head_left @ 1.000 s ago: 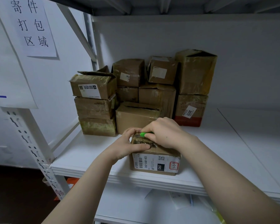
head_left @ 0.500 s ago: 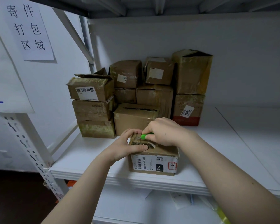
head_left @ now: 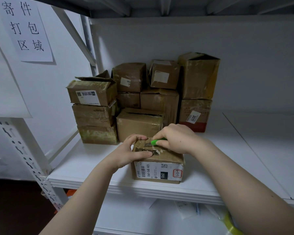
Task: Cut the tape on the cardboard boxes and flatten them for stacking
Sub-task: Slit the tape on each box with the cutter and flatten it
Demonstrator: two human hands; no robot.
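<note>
Green cutter (head_left: 155,142) mostly hidden inside right hand (head_left: 175,139); yellow-green object (head_left: 230,223) cut off by bottom edge.

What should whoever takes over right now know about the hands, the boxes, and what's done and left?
Left hand: its grip steadies the left end of the labelled cardboard box, thumb on top.
Right hand: holds the green box cutter, blade on the tape on the box top.
That box sits at the front edge of the white shelf; the stacked cardboard boxes stand behind it.
Done: cut started; how far it runs is hidden.
Left: finish the cut, flatten this box, then the others. No flattened box is visible.
</note>
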